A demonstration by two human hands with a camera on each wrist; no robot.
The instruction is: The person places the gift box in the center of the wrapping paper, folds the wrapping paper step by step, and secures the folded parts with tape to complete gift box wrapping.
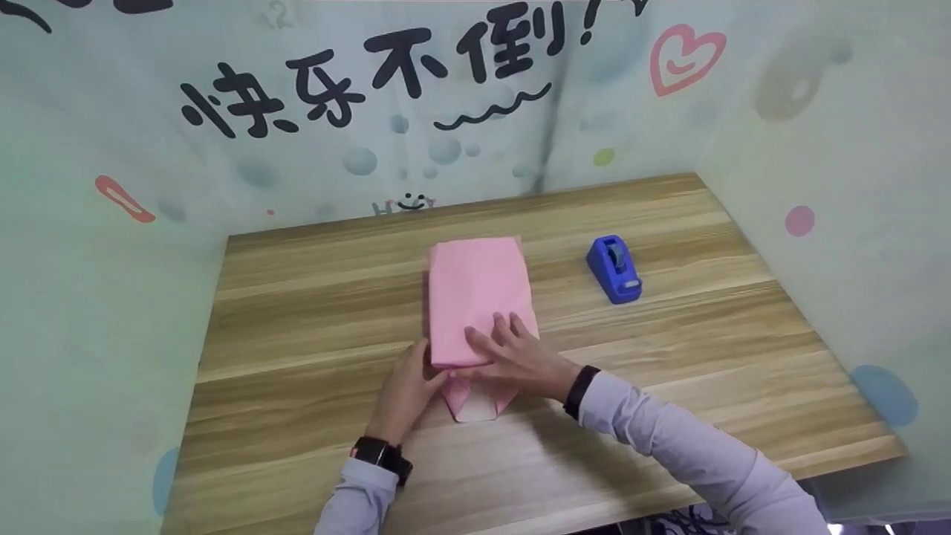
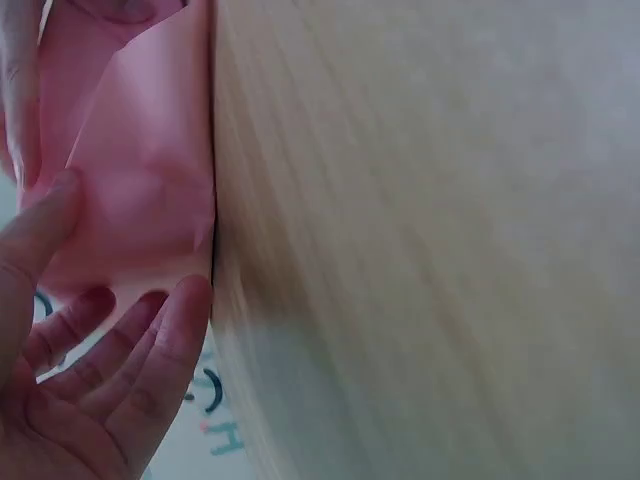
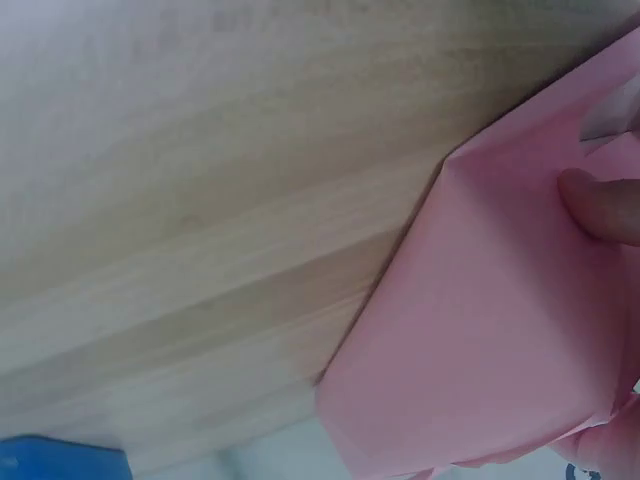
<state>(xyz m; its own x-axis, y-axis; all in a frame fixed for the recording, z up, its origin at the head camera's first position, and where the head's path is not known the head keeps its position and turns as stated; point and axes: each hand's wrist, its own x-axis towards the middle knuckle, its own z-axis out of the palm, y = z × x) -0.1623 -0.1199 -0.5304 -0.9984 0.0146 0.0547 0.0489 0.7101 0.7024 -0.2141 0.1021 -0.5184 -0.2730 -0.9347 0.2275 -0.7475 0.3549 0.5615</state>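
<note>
A box-shaped package wrapped in pink paper (image 1: 479,286) lies on the wooden table. At its near end the paper is folded into slanted corners, and a flap (image 1: 477,407) with a pale inner side extends toward the person. My left hand (image 1: 405,394) is at the near left corner, its thumb (image 2: 45,222) touching the folded end and its other fingers extended along the side. Across the top near that end, the fingers of my right hand (image 1: 524,364) are spread. The right thumb (image 3: 603,208) presses on the end fold.
A blue tape dispenser (image 1: 615,269) stands on the wooden table (image 1: 312,312), right of the package. Printed cloth walls (image 1: 475,171) enclose the table at the back and both sides. Dark cables (image 1: 687,520) show below the near edge.
</note>
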